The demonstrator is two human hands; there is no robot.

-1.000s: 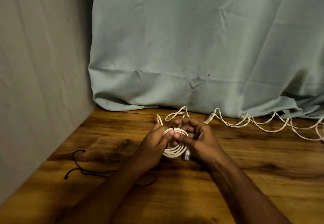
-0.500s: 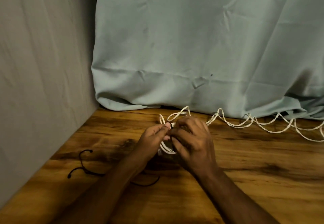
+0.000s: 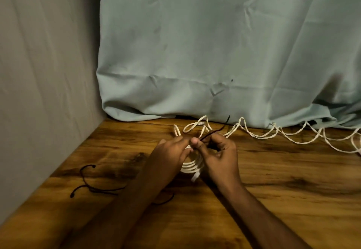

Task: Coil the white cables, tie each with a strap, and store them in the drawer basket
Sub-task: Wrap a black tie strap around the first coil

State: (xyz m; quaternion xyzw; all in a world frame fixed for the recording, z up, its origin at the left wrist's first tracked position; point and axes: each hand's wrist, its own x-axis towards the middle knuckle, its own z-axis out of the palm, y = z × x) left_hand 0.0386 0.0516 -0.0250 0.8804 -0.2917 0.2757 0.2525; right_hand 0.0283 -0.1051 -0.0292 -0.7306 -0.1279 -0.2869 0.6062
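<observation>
Coiled white cable (image 3: 192,165) held between both hands above the bench (image 3: 293,190). Left hand (image 3: 172,151) fingers curl on its 9 o'clock rim; right hand (image 3: 218,151) fingers pinch a dark strap (image 3: 213,132) trailing toward 1 o'clock.

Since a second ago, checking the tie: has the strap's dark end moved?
Yes. The strap end, pinched by the right hand, now sticks out toward the curtain.
</observation>
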